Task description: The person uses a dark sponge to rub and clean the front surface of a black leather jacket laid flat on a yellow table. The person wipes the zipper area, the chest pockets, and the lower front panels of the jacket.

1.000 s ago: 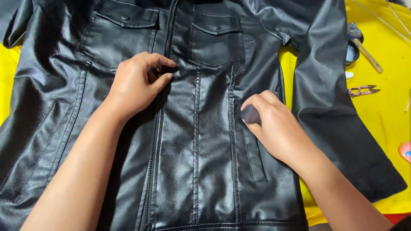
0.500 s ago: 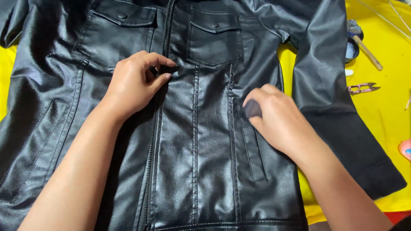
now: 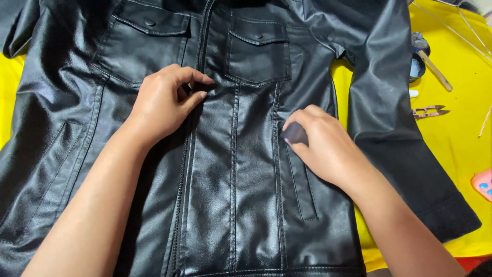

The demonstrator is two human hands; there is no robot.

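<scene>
Yellow table [image 3: 461, 154] bears black jacket [image 3: 230, 195]; left hand [image 3: 161, 105] pinches zipper; right hand [image 3: 323, 146] grips dark pad [image 3: 295, 133]; snips [image 3: 429, 111] nearby.

Yellow cloth [image 3: 461, 149] covering the work surface, small thread snips [image 3: 429, 111] lying on it at right, a small round dish [image 3: 419, 64] with a wooden stick [image 3: 435, 73] resting across it near the top right, pink object [image 3: 484, 183] cut off by right edge.

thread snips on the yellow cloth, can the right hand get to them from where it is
Probably yes: the thread snips lie in the open on the yellow cloth, beyond the jacket sleeve. The right hand already holds a small dark pad.
</scene>
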